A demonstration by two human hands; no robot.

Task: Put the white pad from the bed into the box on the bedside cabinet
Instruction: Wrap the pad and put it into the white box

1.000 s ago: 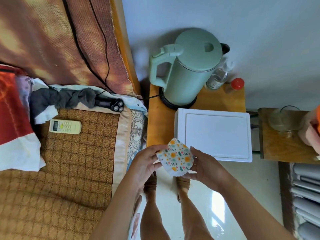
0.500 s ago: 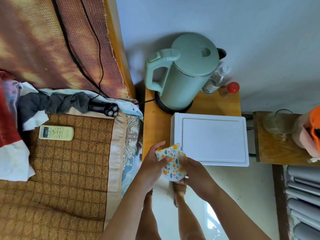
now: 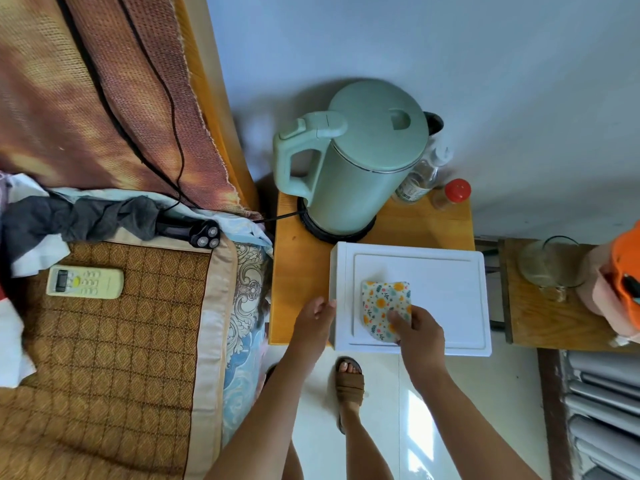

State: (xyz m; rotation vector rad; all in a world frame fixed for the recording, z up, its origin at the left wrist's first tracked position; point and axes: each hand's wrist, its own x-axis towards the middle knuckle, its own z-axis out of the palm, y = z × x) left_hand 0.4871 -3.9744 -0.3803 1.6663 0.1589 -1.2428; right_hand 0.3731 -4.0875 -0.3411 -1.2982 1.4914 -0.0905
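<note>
The white pad [image 3: 382, 303], printed with orange flowers, lies flat on the closed lid of the white box [image 3: 446, 289]. The box stands on the wooden bedside cabinet [image 3: 298, 271]. My right hand [image 3: 417, 332] pinches the pad's near corner against the lid. My left hand [image 3: 315, 318] holds nothing; its fingers touch the box's left edge. The bed [image 3: 114, 341] with its woven mat is at the left.
A green kettle [image 3: 353, 164] stands behind the box, with a clear bottle [image 3: 424, 174] and a red-capped jar [image 3: 452, 194] beside it. A remote [image 3: 85, 282] and a shaver [image 3: 202, 235] lie on the bed. A second small table with a glass [image 3: 545, 265] is at the right.
Both hands held the pad in the air before the box. Now the right hand has carried it onto the lid, and the left hand has let go and moved to the box's left edge.
</note>
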